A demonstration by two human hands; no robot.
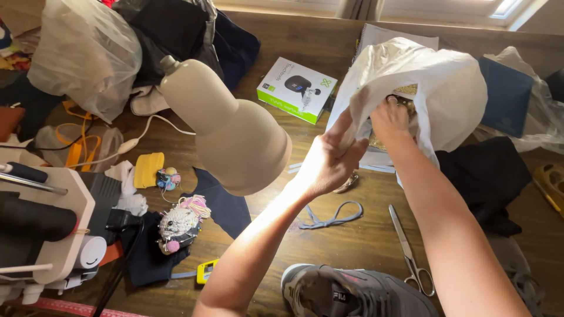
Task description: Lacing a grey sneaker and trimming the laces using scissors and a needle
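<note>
Up above the desk (329,246), the left hand (329,161) grips the white plastic bag (440,88) by its edge while the right hand (389,117) reaches inside, its grasp hidden, scissors (408,249) lying nearby

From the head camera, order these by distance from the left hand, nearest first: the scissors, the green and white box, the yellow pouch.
From the left hand:
1. Green and white box, beyond it, slightly left.
2. Scissors, nearer the camera, to the right.
3. Yellow pouch, far left, past the lamp.

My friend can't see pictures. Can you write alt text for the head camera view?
Two hands work at a white bag above a cluttered wooden table: the left hand holds its edge, the right hand reaches inside. A lamp, scissors and a grey shoe lie nearby.
</note>
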